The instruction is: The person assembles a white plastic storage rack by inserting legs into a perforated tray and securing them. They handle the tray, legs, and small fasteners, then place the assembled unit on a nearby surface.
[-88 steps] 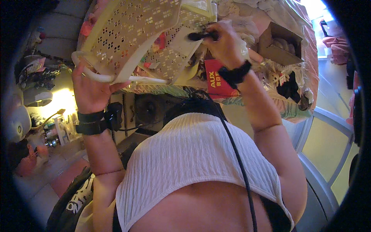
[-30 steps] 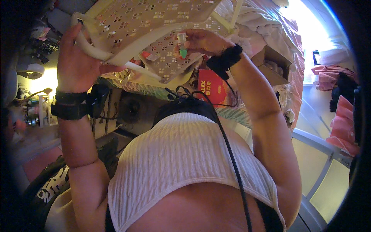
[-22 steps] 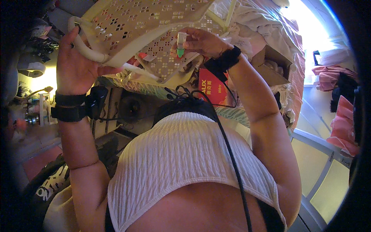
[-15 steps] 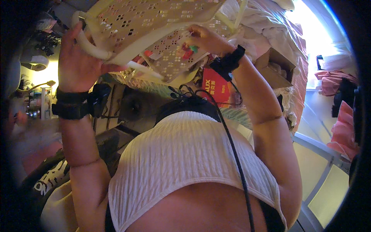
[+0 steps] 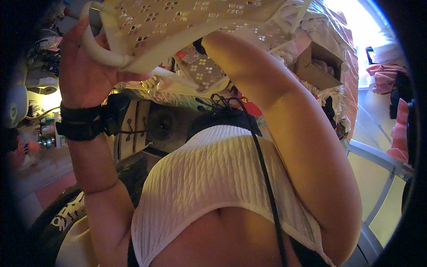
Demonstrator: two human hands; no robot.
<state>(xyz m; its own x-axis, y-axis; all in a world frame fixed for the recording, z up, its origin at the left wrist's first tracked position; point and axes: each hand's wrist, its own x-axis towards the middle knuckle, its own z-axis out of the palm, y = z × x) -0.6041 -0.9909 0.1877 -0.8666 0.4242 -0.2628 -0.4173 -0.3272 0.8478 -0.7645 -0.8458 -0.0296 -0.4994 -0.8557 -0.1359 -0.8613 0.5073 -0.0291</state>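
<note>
A cream perforated basket [image 5: 178,20] filled the top of the view in front of the person, tilted, its pale rim crossing over the right arm. It was above or against the bed [image 5: 352,80]; which of these could not be told. The left hand [image 5: 86,75] bore it at the looped handle [image 5: 103,58], fingers hooked up behind the loop and the thumb stretched out under the rim, probably so that the basket stood tipped and steady while the other arm was free to reach.

That palm was turned up toward the face, the left forearm [image 5: 91,162] nearly upright in the view, a black wristband [image 5: 80,120] strapped round it. The right forearm [image 5: 242,62] slanted across to the left and passed behind the rim, its elbow bent well out to the side. The right hand was hidden there, so whether its fingers were spread or pinching something could not be told.

Beyond the elbow, an open cardboard box [image 5: 318,66] lay on the bed, while a red object [image 5: 252,108] showed only partly beside the arm. A black cable [image 5: 267,178] ran down over the white top [image 5: 204,173].
</note>
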